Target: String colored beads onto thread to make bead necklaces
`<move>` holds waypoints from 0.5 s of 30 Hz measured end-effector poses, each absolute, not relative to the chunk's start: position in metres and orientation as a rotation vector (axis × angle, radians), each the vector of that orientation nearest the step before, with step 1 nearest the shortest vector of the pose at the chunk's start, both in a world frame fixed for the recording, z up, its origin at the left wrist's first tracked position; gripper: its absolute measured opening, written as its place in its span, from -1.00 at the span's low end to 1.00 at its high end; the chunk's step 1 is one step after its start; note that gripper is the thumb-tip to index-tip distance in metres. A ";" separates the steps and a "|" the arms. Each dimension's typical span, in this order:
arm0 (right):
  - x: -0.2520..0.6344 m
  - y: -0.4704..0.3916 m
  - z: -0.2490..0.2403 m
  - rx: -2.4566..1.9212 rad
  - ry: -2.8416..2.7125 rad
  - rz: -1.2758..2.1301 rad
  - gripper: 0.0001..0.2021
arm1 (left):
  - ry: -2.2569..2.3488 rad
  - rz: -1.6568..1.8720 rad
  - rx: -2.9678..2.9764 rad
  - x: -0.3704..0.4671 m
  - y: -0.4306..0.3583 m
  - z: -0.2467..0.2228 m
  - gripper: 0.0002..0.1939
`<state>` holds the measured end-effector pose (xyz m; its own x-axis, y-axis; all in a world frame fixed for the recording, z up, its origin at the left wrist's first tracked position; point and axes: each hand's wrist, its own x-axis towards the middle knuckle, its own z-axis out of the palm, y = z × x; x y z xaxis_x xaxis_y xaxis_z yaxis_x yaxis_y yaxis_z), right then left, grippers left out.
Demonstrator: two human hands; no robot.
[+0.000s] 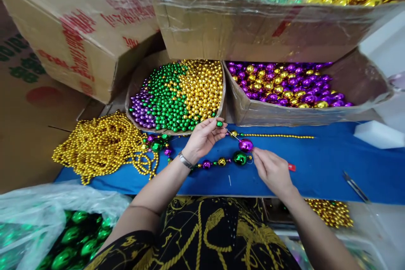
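My left hand (207, 137), with a metal band on its wrist, pinches a small green bead (219, 124) at its fingertips. My right hand (272, 169) has its fingers closed at the edge of a large purple bead (246, 145). A thin strand runs between the small green bead and the purple one. Just below the purple bead lies a large green bead (239, 158), part of a mixed bead string (222, 161) curving left under my left wrist. A small gold bead (233, 133) is between the hands.
A box of small beads (175, 97) and a box of purple and gold beads (284, 84) stand behind. Gold bead strands (101, 145) are heaped left on the blue cloth (325, 156). At right are a white block (379, 134) and a pen-like tool (356, 186).
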<state>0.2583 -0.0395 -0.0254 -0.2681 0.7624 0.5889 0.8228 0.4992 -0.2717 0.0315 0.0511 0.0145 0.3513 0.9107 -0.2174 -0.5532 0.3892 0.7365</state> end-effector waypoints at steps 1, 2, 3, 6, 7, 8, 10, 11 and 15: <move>0.258 -0.039 -0.026 -1.296 -2.067 -0.118 -0.81 | 0.686 1.030 0.607 0.033 0.051 0.014 -0.78; 0.258 -0.039 -0.027 -1.297 -2.067 -0.118 -0.81 | 0.690 1.033 0.603 0.034 0.050 0.014 -0.78; 0.259 -0.039 -0.027 -1.297 -2.065 -0.117 -0.81 | 0.693 1.036 0.602 0.036 0.050 0.014 -0.78; 0.260 -0.039 -0.027 -1.302 -2.063 -0.130 -0.81 | 0.691 1.037 0.609 0.039 0.049 0.013 -0.77; 0.260 -0.039 -0.027 -1.311 -2.069 -0.135 -0.80 | 0.690 1.039 0.614 0.039 0.049 0.012 -0.76; 0.261 -0.039 -0.027 -1.325 -2.074 -0.141 -0.80 | 0.688 1.042 0.621 0.040 0.049 0.012 -0.76; 0.263 -0.040 -0.027 -1.357 -2.072 -0.137 -0.78 | 0.686 1.051 0.643 0.042 0.049 0.013 -0.76; 0.265 -0.041 -0.027 -1.370 -2.067 -0.123 -0.78 | 0.687 1.053 0.659 0.044 0.049 0.013 -0.75; 0.271 -0.041 -0.029 -1.384 -2.043 -0.084 -0.79 | 0.682 1.094 0.743 0.057 0.046 0.013 -0.72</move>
<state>0.2708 -0.0414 -0.0289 -0.2221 0.8055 0.5494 0.8480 0.4377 -0.2989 0.0570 0.0461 0.0133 0.3115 0.9426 -0.1200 -0.5230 0.2755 0.8066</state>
